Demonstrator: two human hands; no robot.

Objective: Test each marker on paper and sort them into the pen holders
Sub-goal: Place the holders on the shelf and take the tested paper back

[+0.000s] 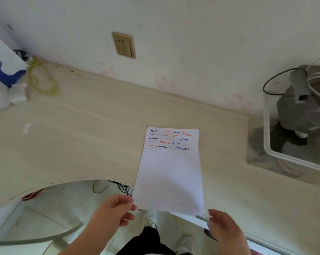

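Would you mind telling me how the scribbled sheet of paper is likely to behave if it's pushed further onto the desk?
The paper looks thin, so it would probably buckle rather than slide stiffly. Its near edge overhangs the desk, so that part likely droops. The smooth desktop suggests that it slips easily under a light push.

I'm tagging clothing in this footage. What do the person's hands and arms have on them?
Nothing shows on either: the left hand and right hand are bare, with no gloves, rings or watch visible, and both forearms are uncovered down to the frame's edge, so no sleeve appears.
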